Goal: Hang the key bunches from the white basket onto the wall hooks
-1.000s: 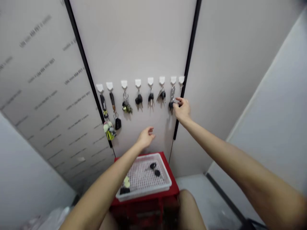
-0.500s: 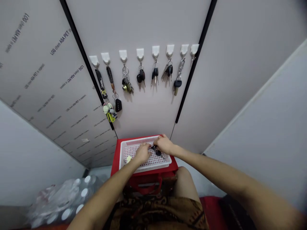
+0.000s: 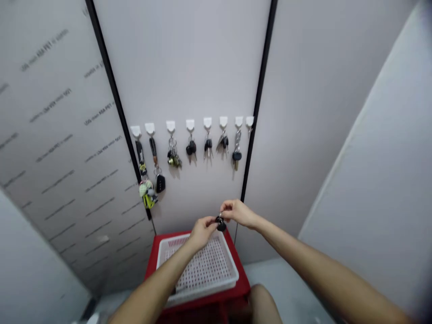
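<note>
A small black key fob (image 3: 220,223) — pinched between the hands (image 3: 202,232) (image 3: 238,213).

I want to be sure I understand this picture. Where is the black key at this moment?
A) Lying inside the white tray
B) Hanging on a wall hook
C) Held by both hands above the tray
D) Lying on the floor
C. The left hand and right hand meet at the black key, above the white tray.

A row of hooks (image 3: 190,125) runs across the wall panel (image 3: 189,67), with key bunches (image 3: 173,157) hanging from them. Below the hooks, a tray (image 3: 202,290) sits on a crate (image 3: 153,256) against the wall. Above the tray, a key (image 3: 220,223) lies between the left hand (image 3: 202,232) and right hand (image 3: 238,213), touching both.
</note>
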